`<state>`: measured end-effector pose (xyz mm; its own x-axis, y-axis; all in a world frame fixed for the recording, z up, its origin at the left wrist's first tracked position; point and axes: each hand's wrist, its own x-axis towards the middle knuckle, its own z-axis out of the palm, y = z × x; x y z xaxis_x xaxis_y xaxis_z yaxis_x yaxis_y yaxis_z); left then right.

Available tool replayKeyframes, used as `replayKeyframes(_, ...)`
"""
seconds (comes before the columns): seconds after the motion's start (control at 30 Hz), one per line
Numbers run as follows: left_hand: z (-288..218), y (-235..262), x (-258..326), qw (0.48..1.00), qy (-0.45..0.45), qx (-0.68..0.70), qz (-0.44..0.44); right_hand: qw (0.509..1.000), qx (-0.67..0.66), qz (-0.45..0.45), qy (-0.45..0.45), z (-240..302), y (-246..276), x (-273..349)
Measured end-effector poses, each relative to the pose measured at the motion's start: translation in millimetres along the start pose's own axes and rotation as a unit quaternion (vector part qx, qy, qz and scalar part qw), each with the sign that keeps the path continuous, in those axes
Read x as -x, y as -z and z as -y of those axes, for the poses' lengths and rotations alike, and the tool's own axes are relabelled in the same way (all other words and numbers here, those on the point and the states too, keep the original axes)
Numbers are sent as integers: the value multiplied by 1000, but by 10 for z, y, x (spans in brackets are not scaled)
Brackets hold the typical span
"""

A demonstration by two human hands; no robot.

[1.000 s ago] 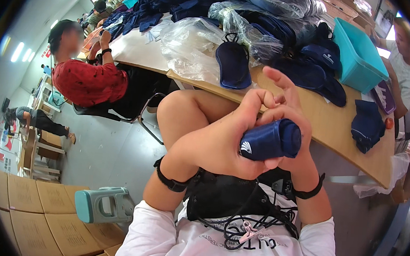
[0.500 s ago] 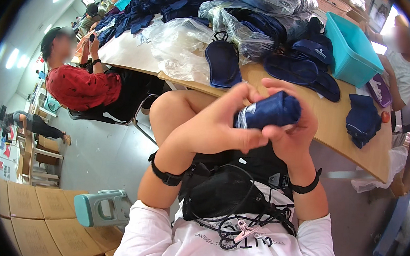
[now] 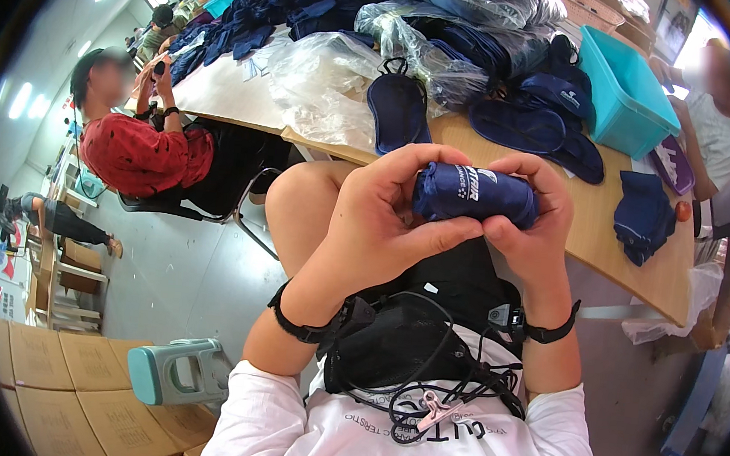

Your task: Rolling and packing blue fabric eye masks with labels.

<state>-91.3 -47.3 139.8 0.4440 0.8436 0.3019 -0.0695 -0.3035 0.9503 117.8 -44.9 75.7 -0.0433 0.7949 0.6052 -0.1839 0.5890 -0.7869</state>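
Note:
A rolled navy fabric bundle (image 3: 479,198) with white print lies lengthwise between my two hands, above my lap and close to the table edge. My left hand (image 3: 379,216) wraps its left end, thumb along the lower side. Around the right end curl the fingers of my right hand (image 3: 545,229), its thumb almost meeting the left one. Just beyond the bundle, a navy sole-shaped cloth piece (image 3: 397,115) with a dark cord lies at the table's edge. Navy slippers (image 3: 519,124) rest to its right, and a folded navy cloth piece (image 3: 643,214) lies farther right.
On the table (image 3: 592,233), clear plastic bags (image 3: 321,83) and a navy fabric heap (image 3: 314,1) spread across the back. A turquoise bin (image 3: 628,103) stands far right beside a purple tray (image 3: 674,167). A person in red (image 3: 143,155) sits left. Cardboard boxes (image 3: 71,368) and a stool (image 3: 178,372) are lower left.
The bundle has turned from tilted, with its end showing, to nearly level, with its printed side showing. Both hands have settled around its ends; my left hand has shifted slightly left.

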Motion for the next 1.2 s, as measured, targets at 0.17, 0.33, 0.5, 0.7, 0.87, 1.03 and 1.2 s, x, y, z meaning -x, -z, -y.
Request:
replayKeyframes(0.17, 8, 19, 5, 999, 34, 7, 7, 998, -8, 48, -28, 92, 35, -10)
replayKeyframes(0.33, 10, 69, 15, 995, 75, 58, 16, 996, 3, 80, -44, 199, -51, -19)
replayKeyframes(0.5, 44, 93, -3, 995, 64, 74, 36, 995, 12, 64, -79, 336, -137, -12)
replayKeyframes(0.7, 238, 129, -33, 987, 99, 122, 36, 984, 98, 37, -142, 459, -201, 6)
replayKeyframes(0.87, 348, 147, -92, 970, 117, 206, 47, 981, 98, 27, -163, 403, -201, 10)
replayKeyframes(1.03, 425, 187, -125, 970, 156, 174, 61, 970, 124, 28, -205, 349, -194, 33)
replayKeyframes(1.2, 602, 185, -90, 979, 115, 153, 66, 967, 85, 41, -238, 345, -226, 25)
